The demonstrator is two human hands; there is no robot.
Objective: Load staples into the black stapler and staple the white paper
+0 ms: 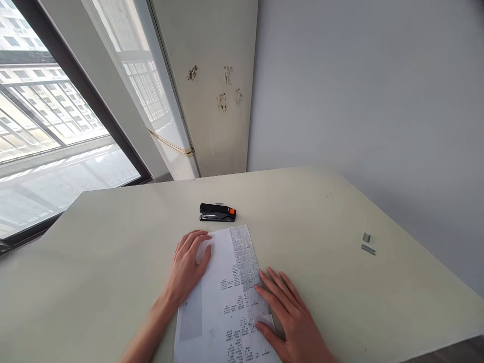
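Observation:
A sheet or stack of white printed paper (219, 302) lies on the table in front of me. Dense rows of small silvery-grey marks, which look like staples (245, 257), cover its upper right edge. My left hand (189, 267) rests on the paper's upper left edge, fingers slightly curved and thumb apart. Along the right edge lies my right hand (289, 315), its fingers spread and its fingertips touching the paper just below the marked band. Neither hand grips anything. Just beyond the paper's top edge, a black stapler (217, 213) with an orange patch lies at an angle to the sheet.
Two small grey strips, apparently staple sticks (368, 249), lie on the pale table (321, 227) at the right. A thin grey piece (219, 203) shows behind the stapler. Behind the table stand a fridge (223, 136), a grey wall (359, 91) and, at left, a glazed door.

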